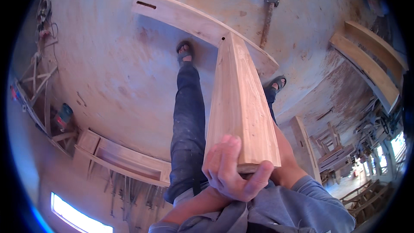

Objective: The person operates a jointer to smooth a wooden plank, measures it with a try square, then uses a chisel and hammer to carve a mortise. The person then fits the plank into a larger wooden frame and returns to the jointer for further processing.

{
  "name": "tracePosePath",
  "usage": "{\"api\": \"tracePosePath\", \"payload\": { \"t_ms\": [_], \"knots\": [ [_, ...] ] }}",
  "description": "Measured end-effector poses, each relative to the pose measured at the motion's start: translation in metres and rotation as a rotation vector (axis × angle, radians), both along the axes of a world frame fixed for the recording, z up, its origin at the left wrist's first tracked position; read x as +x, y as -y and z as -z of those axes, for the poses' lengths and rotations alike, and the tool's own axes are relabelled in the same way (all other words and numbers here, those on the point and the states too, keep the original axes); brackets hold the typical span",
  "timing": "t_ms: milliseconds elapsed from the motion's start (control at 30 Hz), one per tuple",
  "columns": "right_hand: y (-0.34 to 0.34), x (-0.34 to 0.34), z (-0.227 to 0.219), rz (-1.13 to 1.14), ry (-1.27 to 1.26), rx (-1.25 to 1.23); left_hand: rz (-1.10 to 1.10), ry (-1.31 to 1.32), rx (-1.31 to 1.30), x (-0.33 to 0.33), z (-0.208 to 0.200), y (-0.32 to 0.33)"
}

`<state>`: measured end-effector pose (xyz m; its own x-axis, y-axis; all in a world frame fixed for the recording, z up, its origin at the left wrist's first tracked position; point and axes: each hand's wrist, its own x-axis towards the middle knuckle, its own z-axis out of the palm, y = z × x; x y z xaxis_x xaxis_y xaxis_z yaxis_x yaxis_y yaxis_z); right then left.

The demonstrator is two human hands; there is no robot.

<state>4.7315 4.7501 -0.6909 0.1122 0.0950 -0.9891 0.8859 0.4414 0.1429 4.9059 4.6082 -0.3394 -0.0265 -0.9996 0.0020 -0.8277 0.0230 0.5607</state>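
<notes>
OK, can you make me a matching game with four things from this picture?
1. Hammer
2. Left hand
3. Sandals
4. Curved board

A. Slotted near its left end
B. Gripping the near end of the wooden beam
C. On the floor, brown-handled
D. A dark-coloured pair

Pairs: 1-C, 2-B, 3-D, 4-A
</notes>
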Motion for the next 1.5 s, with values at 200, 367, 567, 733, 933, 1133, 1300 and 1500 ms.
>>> {"api": "tracePosePath", "payload": {
  "t_ms": [200, 367, 567, 733, 933, 1133, 1300, 1500],
  "knots": [
    [0.021, 0.004, -0.023, -0.177, -0.037, 0.040, -0.016, 0.004, 0.067, 0.014, 0.002, -0.003],
    [0.028, 0.002, -0.027, -0.225, -0.045, 0.053, 0.125, -0.009, 0.120, 0.024, -0.003, 0.002],
    [0.032, 0.002, -0.031, -0.255, -0.051, 0.056, 0.140, -0.045, 0.045, 0.031, 0.000, 0.015],
    [0.034, -0.001, -0.035, -0.265, -0.052, 0.050, 0.123, -0.029, 0.090, 0.021, -0.003, 0.009],
    [0.035, -0.005, -0.031, -0.258, -0.048, 0.018, -0.026, 0.009, 0.007, 0.000, 0.002, 0.007],
    [0.046, -0.010, -0.026, -0.254, -0.021, -0.025, -0.013, -0.011, -0.015, -0.015, 0.003, 0.013],
    [0.054, -0.020, -0.035, -0.252, -0.016, -0.015, 0.044, -0.030, 0.048, -0.033, -0.008, 0.014],
    [0.129, 0.007, -0.092, -0.283, -0.038, 0.011, 0.084, -0.018, 0.006, -0.048, -0.008, 0.013]
  ]
}}
